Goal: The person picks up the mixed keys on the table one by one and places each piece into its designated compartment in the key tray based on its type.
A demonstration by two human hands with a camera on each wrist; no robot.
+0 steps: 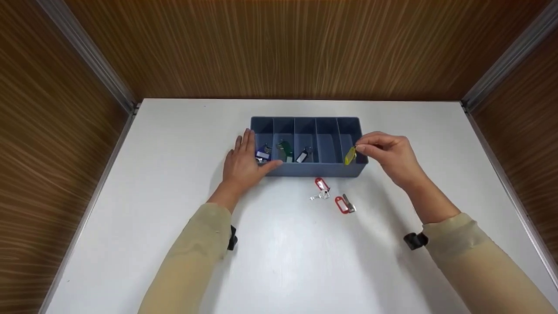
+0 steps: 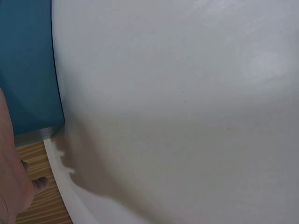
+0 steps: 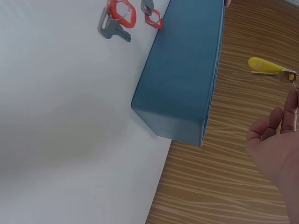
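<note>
Two hands work at a blue tray [image 1: 311,169] with five compartments on the white tabletop [image 1: 279,261]. The right hand [image 1: 390,155] pinches a yellow-tagged key [image 1: 350,155] in a closed grip of thumb and fingertips, so that the tag hangs over the rightmost compartment, just inside the tray's right wall; the right wrist view shows the yellow tag [image 3: 264,65] dangling free from the fingers. The left hand [image 1: 242,163] lies flat and open, fingers straight, against the tray's left end, with the thumb along the near wall. The three left compartments hold a blue tag [image 1: 263,154], a green tag [image 1: 284,150] and a dark tag [image 1: 303,156]; the fourth looks empty. Two red-tagged keys [image 1: 321,187] [image 1: 344,204] lie on the tabletop just near of the tray. As a judgement: the tag swings loose under a light pinch, so it could catch the right wall or the divider and fall outside or into the neighbouring slot. A knock from the right wrist could also shift the tray, though the left hand braces it.
</note>
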